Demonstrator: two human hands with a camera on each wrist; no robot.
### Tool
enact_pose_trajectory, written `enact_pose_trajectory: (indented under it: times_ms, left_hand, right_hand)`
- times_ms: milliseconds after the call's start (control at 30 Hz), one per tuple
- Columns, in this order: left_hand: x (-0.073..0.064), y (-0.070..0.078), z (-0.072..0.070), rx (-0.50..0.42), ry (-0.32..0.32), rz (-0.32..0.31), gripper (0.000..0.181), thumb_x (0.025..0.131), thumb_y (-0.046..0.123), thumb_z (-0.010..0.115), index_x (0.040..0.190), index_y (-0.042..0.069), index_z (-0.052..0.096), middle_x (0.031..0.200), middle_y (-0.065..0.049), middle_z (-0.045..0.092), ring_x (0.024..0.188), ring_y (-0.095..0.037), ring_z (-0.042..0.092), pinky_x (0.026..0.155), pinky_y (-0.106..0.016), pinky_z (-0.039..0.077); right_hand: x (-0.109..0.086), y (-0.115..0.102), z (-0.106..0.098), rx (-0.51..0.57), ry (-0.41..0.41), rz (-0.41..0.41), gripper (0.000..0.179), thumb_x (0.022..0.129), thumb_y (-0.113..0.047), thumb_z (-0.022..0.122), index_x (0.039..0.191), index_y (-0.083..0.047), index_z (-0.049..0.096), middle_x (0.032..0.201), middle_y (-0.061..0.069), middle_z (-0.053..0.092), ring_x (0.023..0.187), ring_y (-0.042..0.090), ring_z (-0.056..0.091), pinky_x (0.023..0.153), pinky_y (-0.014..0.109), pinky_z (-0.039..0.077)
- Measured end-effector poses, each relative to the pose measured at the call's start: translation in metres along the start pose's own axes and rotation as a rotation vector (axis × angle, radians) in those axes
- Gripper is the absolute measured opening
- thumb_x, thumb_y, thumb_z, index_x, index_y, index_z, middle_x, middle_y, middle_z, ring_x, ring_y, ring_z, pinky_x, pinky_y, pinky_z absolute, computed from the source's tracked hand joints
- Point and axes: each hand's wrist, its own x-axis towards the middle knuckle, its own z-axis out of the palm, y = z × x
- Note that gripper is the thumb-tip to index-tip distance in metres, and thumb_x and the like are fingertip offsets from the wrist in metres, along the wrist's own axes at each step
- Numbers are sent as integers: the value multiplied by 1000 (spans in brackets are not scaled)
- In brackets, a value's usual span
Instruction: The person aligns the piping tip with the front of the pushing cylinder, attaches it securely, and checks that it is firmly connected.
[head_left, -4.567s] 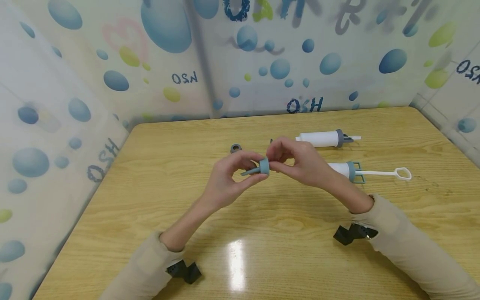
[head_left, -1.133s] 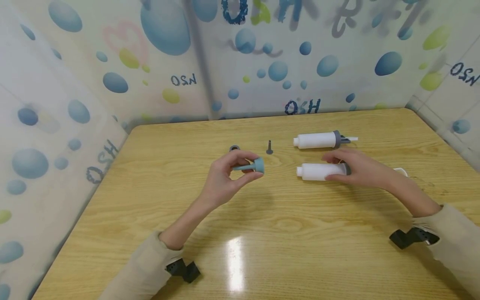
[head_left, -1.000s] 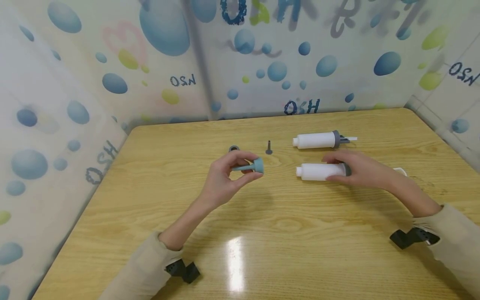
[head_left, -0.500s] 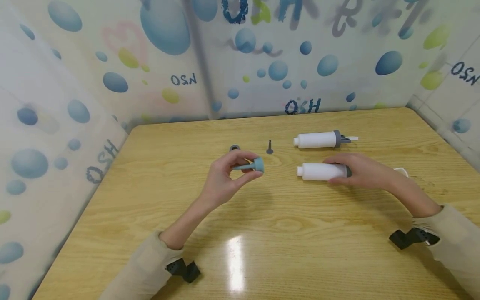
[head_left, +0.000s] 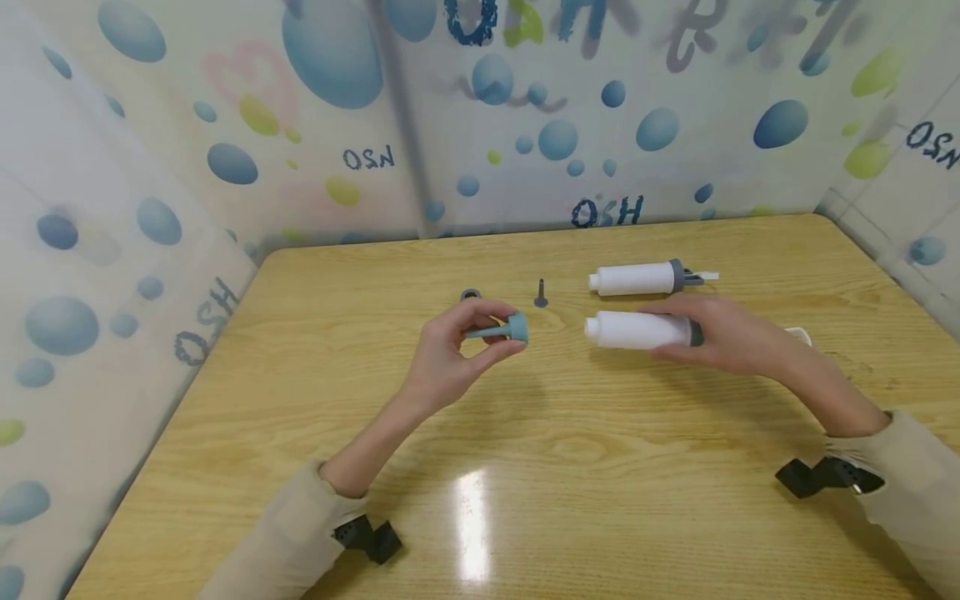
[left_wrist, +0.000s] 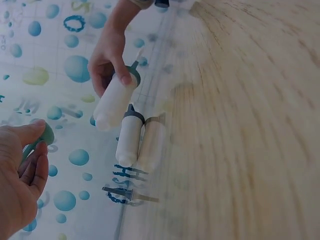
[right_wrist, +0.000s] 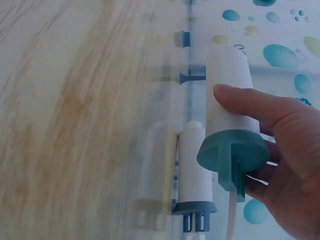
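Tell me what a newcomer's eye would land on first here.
Probably the white tube with the teal collar, held above the table in the right hand's grip at the right of the head view. Then the small teal nozzle pinched in the left hand's grip, left of the tube. Behind both, the wall dotted with blue and green spots fills the top of that view.

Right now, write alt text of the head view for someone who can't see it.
A left hand pinches a teal cap with a thin spout while a right hand holds a white cylindrical tube above a wooden table. Beyond sit a second white tube with a gray collar, an upright gray nozzle and a partly hidden gray ring.
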Motion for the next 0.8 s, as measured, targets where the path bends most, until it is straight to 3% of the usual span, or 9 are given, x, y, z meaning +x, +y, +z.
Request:
enact_pose_trajectory:
  times_ms: [367, 800]
  left_hand:
    - [0, 1, 0, -8, -4, -6, 35, 83, -8, 78, 115, -2, 66, 103, -12, 68, 87, -25, 69, 89, -35, 59]
    - [0, 4, 1, -17, -12, -8, 36, 83, -9, 78, 116, -2, 66, 105, -11, 68, 87, -20, 69, 87, -36, 59]
  right_hand:
    - [6, -19, -6, -6, 143, -126, 52, 80, -17, 88, 127, -10, 66, 115, 8, 70, 94, 25, 65, 72, 44, 54]
    - [10, -47, -12, 5, 198, -216, 58, 75, -12, 91, 127, -11, 65, 120, 8, 68, 101, 26, 66, 73, 46, 57]
